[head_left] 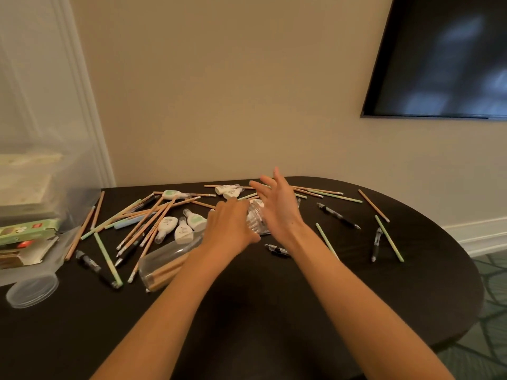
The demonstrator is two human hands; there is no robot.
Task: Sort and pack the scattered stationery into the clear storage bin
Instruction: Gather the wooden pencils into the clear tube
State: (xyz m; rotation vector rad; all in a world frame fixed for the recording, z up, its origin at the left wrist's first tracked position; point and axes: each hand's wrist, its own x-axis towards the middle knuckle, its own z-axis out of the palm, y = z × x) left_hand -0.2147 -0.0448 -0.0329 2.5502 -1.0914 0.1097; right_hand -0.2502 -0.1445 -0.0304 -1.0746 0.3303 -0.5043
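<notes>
Left hand (233,223) grips clear cup (256,219) | right hand (277,207) spread, just beside it

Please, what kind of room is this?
Probably a home living room or a hotel room: a black flat screen mounted on the beige wall, a dark rounded table, and green patterned carpet.

Dark table (274,311), black wall screen (444,50), patterned carpet (493,325).

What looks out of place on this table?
Pencils and pens lie strewn criss-cross over the table. A clear tube lies tipped on its side with pencils inside; a round lid lies loose by the bin.
</notes>
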